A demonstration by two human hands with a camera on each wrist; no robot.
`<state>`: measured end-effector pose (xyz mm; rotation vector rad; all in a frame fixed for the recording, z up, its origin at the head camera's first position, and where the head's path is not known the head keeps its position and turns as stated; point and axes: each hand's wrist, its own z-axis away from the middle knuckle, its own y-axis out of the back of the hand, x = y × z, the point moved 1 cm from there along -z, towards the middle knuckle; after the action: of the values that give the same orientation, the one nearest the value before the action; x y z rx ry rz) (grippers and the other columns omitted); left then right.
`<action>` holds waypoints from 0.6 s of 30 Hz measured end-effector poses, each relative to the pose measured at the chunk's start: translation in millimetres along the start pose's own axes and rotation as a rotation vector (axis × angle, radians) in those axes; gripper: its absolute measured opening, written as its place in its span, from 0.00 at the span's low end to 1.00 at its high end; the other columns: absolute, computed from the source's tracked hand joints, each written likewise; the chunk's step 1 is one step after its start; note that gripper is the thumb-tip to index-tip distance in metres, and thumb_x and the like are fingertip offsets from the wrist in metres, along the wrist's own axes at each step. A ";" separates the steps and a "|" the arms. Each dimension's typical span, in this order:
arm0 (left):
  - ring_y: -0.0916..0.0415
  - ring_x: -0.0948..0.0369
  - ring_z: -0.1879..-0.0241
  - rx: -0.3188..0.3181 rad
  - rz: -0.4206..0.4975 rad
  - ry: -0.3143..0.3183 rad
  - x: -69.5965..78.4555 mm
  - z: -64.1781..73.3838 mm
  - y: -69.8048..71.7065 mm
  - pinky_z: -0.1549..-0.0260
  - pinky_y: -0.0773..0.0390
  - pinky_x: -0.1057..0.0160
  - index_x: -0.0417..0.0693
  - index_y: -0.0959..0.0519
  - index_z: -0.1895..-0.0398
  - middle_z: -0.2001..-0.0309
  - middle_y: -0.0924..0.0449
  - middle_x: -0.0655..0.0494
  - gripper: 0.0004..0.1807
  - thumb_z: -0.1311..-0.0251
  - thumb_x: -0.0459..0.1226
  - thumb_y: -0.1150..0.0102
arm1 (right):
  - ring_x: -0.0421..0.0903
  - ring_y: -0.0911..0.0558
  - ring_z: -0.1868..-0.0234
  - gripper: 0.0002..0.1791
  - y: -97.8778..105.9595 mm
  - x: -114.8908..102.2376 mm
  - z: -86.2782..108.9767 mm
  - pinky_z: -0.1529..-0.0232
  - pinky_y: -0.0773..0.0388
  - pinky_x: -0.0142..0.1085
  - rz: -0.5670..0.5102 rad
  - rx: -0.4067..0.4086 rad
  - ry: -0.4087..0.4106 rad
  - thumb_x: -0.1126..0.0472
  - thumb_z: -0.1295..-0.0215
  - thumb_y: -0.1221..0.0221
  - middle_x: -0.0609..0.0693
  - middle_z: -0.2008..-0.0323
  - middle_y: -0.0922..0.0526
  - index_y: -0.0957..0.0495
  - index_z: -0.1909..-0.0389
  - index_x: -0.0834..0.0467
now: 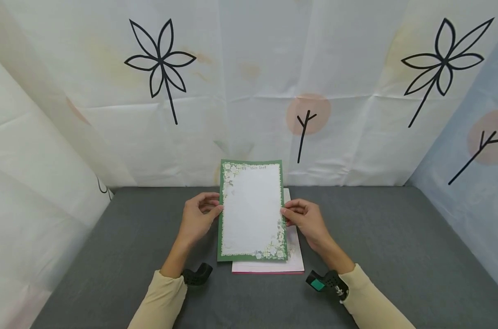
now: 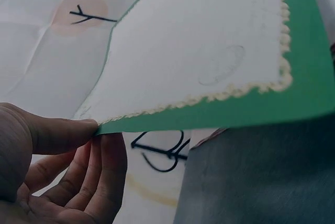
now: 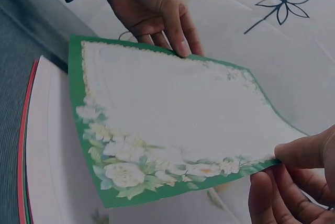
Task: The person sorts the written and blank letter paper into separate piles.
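A sheet of paper (image 1: 251, 208) with a green border and printed white flowers is held up in front of me, tilted and slightly bowed. My left hand (image 1: 199, 217) pinches its left edge between thumb and fingers; the left wrist view shows the thumb (image 2: 68, 132) on top of the green edge. On the opposite edge, my right hand (image 1: 308, 224) pinches the sheet the same way, with the thumb (image 3: 301, 150) on the printed face. Below the sheet lies a stack of papers (image 1: 269, 267), mostly covered by it, with a pinkish-red layer at the bottom.
The dark grey table (image 1: 376, 246) extends on both sides of the hands. A pale cloth backdrop (image 1: 253, 68) with plant drawings rises behind it, with side cloths left and right. Both wrists carry black camera mounts (image 1: 197, 275).
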<state>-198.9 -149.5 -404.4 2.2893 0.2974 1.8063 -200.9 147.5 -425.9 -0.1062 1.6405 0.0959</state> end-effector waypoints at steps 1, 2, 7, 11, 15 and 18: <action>0.17 0.46 0.60 0.001 -0.003 0.003 -0.1 0.0 4.0 0.64 0.17 0.59 0.33 0.20 0.44 0.57 0.20 0.39 0.17 0.35 0.26 0.37 | 0.43 0.19 0.71 0.11 -4.6 -1.4 -1.0 0.64 0.16 0.40 -0.005 -0.004 -0.006 0.70 0.31 0.38 0.50 0.69 0.17 0.23 0.54 0.74; 0.17 0.47 0.60 0.000 -0.010 0.008 -0.1 0.0 8.2 0.63 0.17 0.58 0.33 0.21 0.43 0.56 0.20 0.39 0.17 0.35 0.26 0.37 | 0.43 0.19 0.72 0.11 -9.5 -2.7 -1.9 0.64 0.16 0.41 -0.008 -0.007 -0.010 0.70 0.31 0.38 0.51 0.69 0.17 0.23 0.54 0.74; 0.18 0.51 0.61 -0.018 -0.063 0.051 -0.3 0.4 31.5 0.61 0.17 0.53 0.33 0.22 0.41 0.55 0.21 0.39 0.18 0.33 0.26 0.39 | 0.44 0.19 0.72 0.09 -33.7 -8.0 -5.5 0.63 0.16 0.42 -0.008 -0.011 -0.038 0.70 0.31 0.38 0.53 0.70 0.17 0.22 0.56 0.73; 0.18 0.54 0.60 -0.026 -0.102 0.089 -2.0 1.4 49.3 0.60 0.17 0.50 0.32 0.24 0.40 0.54 0.22 0.39 0.18 0.32 0.27 0.40 | 0.45 0.20 0.73 0.08 -51.2 -10.8 -8.6 0.65 0.16 0.40 -0.023 -0.004 -0.056 0.70 0.32 0.37 0.54 0.71 0.16 0.21 0.57 0.72; 0.18 0.55 0.58 -0.030 -0.134 0.120 -1.8 2.5 65.1 0.58 0.17 0.51 0.32 0.25 0.38 0.53 0.22 0.38 0.19 0.31 0.27 0.41 | 0.45 0.20 0.74 0.08 -66.4 -14.7 -11.7 0.68 0.18 0.36 -0.032 0.020 -0.043 0.71 0.34 0.36 0.55 0.71 0.15 0.20 0.57 0.71; 0.18 0.58 0.59 -0.031 -0.158 0.137 -0.4 3.6 74.8 0.58 0.18 0.52 0.32 0.26 0.37 0.52 0.22 0.37 0.20 0.30 0.28 0.42 | 0.45 0.18 0.74 0.08 -77.0 -16.6 -13.4 0.69 0.17 0.37 -0.026 0.041 -0.024 0.71 0.35 0.35 0.56 0.70 0.14 0.19 0.58 0.70</action>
<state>-193.4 -221.4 -384.1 2.0619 0.4554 1.8764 -203.2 69.6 -408.2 -0.0945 1.6156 0.0440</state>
